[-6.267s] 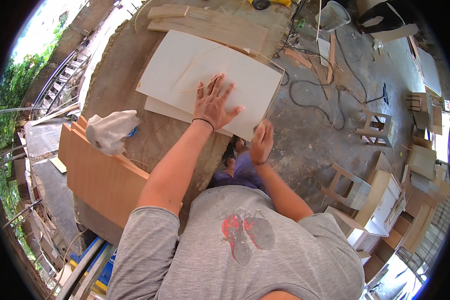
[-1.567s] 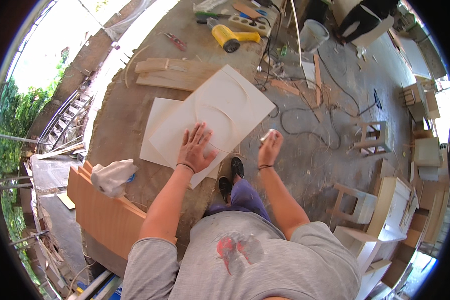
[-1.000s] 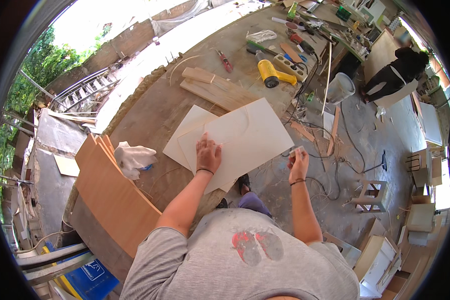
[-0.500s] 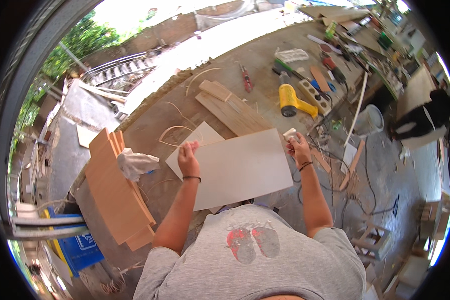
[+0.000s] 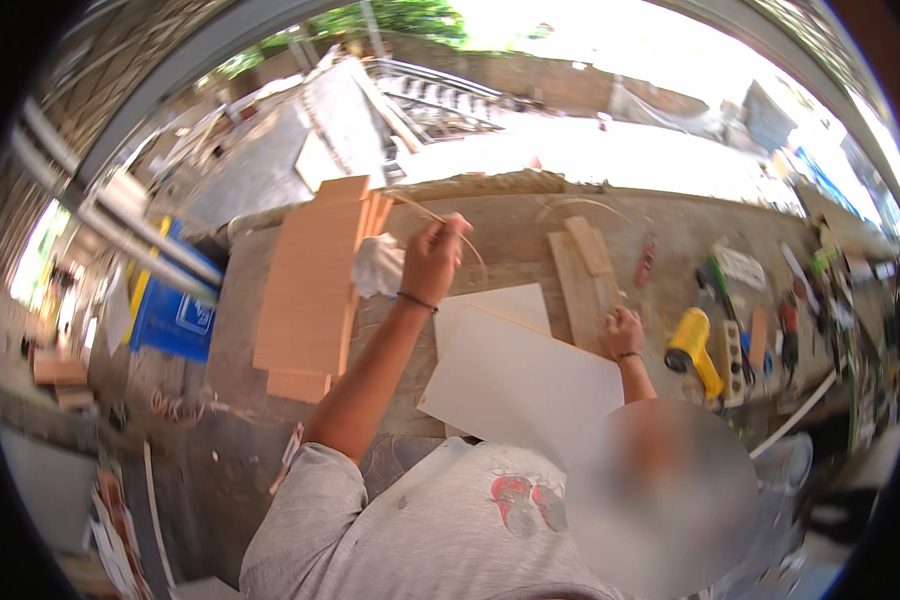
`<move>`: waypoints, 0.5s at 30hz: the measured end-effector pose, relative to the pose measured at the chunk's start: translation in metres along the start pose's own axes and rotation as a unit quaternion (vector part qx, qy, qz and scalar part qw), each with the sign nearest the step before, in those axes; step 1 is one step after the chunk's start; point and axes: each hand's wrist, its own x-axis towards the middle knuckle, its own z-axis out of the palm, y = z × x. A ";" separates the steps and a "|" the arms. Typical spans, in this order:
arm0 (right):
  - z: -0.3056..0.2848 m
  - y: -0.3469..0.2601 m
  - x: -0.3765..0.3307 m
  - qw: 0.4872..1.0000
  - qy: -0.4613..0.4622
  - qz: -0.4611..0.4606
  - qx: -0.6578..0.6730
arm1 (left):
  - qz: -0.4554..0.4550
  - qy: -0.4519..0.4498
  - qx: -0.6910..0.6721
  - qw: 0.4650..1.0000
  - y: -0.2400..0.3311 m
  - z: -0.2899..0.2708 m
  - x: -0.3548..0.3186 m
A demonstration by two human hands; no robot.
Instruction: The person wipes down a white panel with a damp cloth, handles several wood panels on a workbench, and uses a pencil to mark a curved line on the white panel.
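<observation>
Daylight glare at top, outdoor ground [image 5: 650, 165] burnt white; fisheye edges bent, corners black; blurred disc [image 5: 665, 500] lower right.

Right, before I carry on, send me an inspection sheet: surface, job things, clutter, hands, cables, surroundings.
Surface: rough grey-brown worktop, ragged along its far edge.
Job things: thin pale curved strip; rectangular white board overlapping a second white board.
Clutter: stacked orange-brown wood-look panels, crumpled white cloth, pale wooden planks, yellow gun-shaped tool.
Left hand: raised, pinching the curved strip.
Right hand: fingers curled near the top board's corner; grip unclear.
Cables: pale power strip; cords too blurred to trace.
Surroundings: blue-and-yellow bin-like container at left; green foliage beyond.
</observation>
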 end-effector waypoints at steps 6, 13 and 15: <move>-0.006 0.000 0.007 0.999 -0.027 0.003 0.020 | -0.248 -0.284 0.079 0.923 -0.019 -0.076 -0.132; 0.006 0.025 0.025 0.997 -0.057 -0.023 -0.040 | -0.516 -0.513 0.320 0.607 -0.117 -0.163 -0.367; -0.003 -0.001 0.019 0.999 -0.005 0.008 -0.031 | -0.621 -0.429 0.287 0.590 -0.129 -0.186 -0.436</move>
